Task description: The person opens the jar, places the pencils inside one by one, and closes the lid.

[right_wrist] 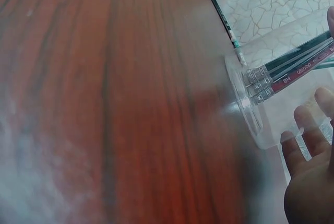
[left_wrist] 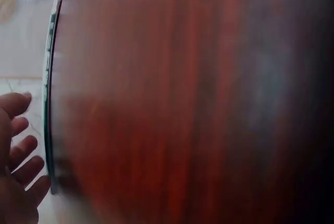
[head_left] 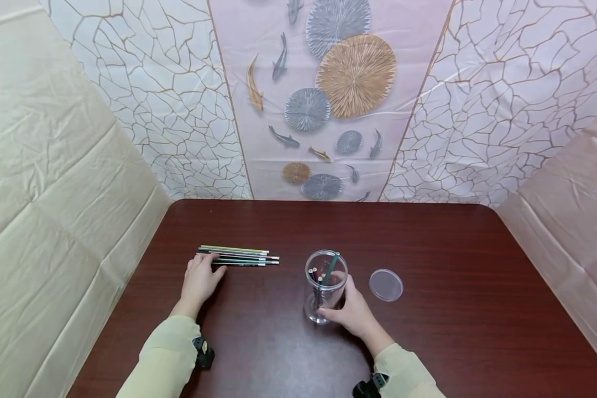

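Pencil (right_wrist: 295,74), HB legible, right-wrist view only

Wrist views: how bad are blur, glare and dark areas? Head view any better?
Left wrist: tabletop grain smeared, right edge near black; right wrist: hazy glare at lower left, bright spot by the jar base, but lettering shows on the red pencil; head: noticeably clearer, pale sheen on the tabletop between the sleeves.

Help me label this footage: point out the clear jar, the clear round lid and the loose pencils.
Clear jar (head_left: 326,296): head view, front wall below the rim.
Clear round lid (head_left: 386,285): head view, middle of its flat face.
Loose pencils (head_left: 245,256): head view, mid-barrel in the group.
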The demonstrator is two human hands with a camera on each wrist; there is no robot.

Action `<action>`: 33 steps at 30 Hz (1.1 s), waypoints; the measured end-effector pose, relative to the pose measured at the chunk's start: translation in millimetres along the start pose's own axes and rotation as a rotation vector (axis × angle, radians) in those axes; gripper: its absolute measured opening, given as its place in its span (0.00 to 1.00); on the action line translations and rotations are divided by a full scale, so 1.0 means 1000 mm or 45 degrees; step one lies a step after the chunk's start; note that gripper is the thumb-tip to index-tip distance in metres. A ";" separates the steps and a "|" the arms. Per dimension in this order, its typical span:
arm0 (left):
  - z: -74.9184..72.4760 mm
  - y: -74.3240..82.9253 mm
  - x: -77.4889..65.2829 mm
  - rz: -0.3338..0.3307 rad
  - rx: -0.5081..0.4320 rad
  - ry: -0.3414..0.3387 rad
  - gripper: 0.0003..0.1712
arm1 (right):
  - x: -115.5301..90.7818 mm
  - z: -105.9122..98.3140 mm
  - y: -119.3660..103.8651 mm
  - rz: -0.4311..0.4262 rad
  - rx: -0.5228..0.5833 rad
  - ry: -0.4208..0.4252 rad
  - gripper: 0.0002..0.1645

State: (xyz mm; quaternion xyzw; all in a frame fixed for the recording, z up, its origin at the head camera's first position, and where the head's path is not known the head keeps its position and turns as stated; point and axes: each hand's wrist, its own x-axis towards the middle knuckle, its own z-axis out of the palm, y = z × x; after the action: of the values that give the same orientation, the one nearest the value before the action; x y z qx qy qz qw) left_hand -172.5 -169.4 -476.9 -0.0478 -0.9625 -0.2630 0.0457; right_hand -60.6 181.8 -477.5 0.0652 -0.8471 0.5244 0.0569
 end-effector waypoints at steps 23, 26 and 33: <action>-0.004 -0.019 -0.005 -0.242 0.026 0.061 0.23 | -0.002 0.001 0.000 0.006 -0.011 0.005 0.49; -0.007 -0.020 -0.006 -0.237 0.052 0.029 0.20 | -0.002 0.001 0.000 -0.001 -0.005 0.011 0.49; -0.011 -0.028 -0.008 -0.065 0.141 -0.011 0.09 | -0.001 0.001 0.000 0.007 -0.003 0.002 0.49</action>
State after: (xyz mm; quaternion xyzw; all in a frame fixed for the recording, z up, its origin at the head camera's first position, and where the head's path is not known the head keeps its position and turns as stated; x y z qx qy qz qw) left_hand -166.8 -199.2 -482.3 -0.0215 -0.9767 -0.2101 0.0375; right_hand -59.8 180.7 -477.8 0.0625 -0.8478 0.5236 0.0563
